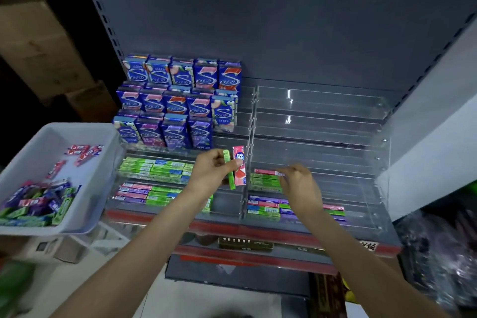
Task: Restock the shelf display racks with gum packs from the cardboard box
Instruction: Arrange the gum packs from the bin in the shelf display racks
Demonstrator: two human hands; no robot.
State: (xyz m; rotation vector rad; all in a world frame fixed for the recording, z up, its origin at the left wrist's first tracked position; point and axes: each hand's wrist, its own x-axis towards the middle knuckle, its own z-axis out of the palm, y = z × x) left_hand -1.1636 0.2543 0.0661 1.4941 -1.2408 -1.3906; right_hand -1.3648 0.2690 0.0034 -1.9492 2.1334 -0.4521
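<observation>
My left hand (211, 171) grips two slim gum packs upright in front of the clear acrylic racks: a green one (228, 170) and a pink-red one (239, 166). My right hand (299, 183) pinches a pink gum pack (267, 171) lying flat on green packs in the right rack (322, 152). The left rack (229, 204) holds rows of green, pink and purple slim packs, with blue box packs (178, 100) stacked on the tiers above. A white bin (85, 162) at the left holds several loose gum packs.
The right rack's upper tiers hold nothing. A red price strip (258, 232) edges the shelf front. Brown cardboard boxes (38, 41) stand far left in the dark. Plastic-wrapped goods (438, 253) sit low on the right.
</observation>
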